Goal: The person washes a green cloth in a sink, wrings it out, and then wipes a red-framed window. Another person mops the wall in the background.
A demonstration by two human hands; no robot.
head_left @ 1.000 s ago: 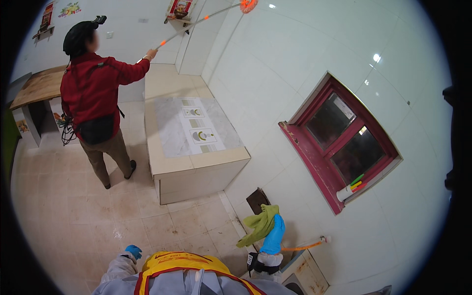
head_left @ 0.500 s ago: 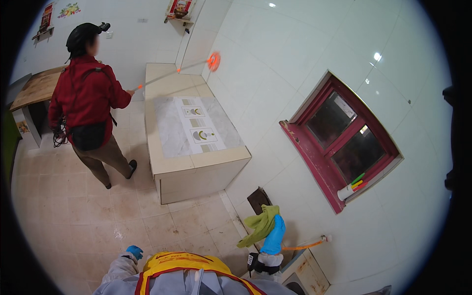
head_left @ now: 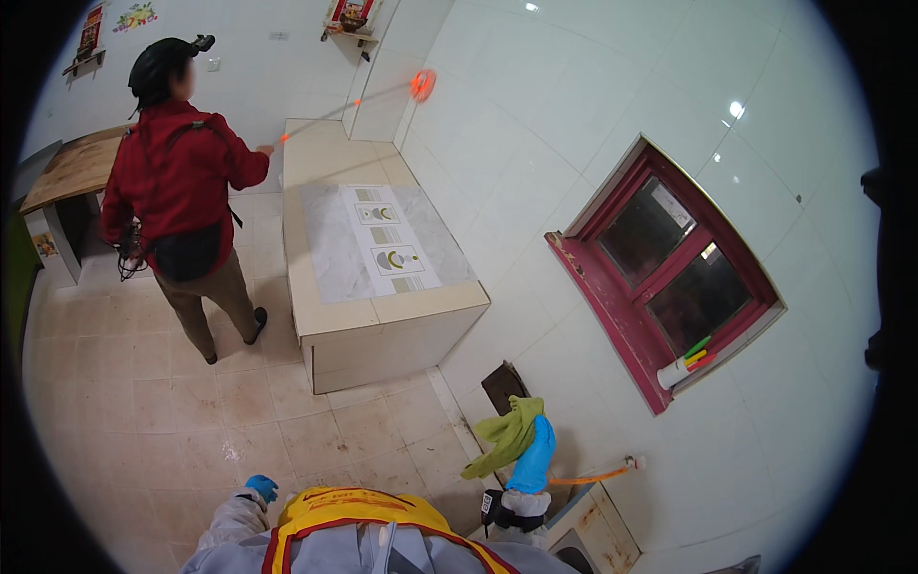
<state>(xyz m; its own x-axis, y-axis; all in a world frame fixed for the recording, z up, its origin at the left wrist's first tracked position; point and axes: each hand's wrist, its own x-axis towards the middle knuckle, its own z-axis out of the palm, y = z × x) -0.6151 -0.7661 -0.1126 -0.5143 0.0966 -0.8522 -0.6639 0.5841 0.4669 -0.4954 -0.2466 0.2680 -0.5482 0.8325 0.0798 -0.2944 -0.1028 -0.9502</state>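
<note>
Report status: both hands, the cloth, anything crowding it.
Right hand gripping green cloth. Left hand low, nothing visible in it. Green cloth bunched, drooping leftward. Orange hose close beside right cuff.

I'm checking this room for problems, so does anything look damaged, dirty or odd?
Yes. The dark red windowsill looks chipped at its upper-left end in the picture, with paler patches breaking its colour. Brown stains mark the tiled floor and the beige surface near the gloved right hand, standing out against their pale colour.
</note>
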